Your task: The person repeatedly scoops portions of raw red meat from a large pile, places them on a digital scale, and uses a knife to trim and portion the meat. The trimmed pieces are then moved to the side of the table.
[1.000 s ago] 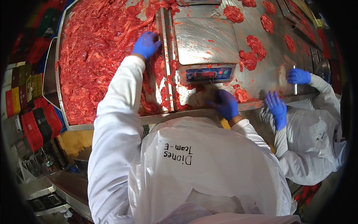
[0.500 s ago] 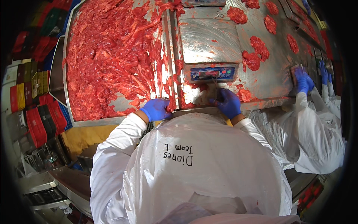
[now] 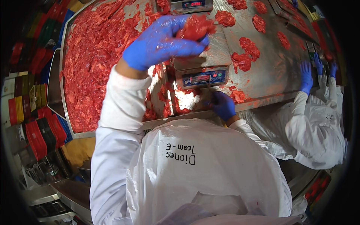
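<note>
My left hand (image 3: 157, 43), in a blue glove, is raised and closed around a clump of raw red meat (image 3: 197, 28). It hangs over the steel platform of a digital scale (image 3: 217, 62), whose front panel and display face me. My right hand (image 3: 224, 105), also blue-gloved, rests low at the table's front edge, just in front of the scale. Its fingers are curled, and a thin shape rises from them toward the panel; what it is I cannot make out. Left of the scale lies a wide steel tray heaped with raw meat strips (image 3: 97, 75).
Several flattened meat portions (image 3: 249, 48) lie on the steel table (image 3: 270, 75) to the right. Another scale (image 3: 191, 5) stands at the far side. At the right, a co-worker's gloved hand (image 3: 306, 77) rests on the table. Coloured crates (image 3: 35, 131) are stacked at the far left.
My left hand has risen from the tray's front edge up over the scale, now with meat in it. My right hand has stayed nearly in place. The co-worker's nearer hand has flattened on the table.
</note>
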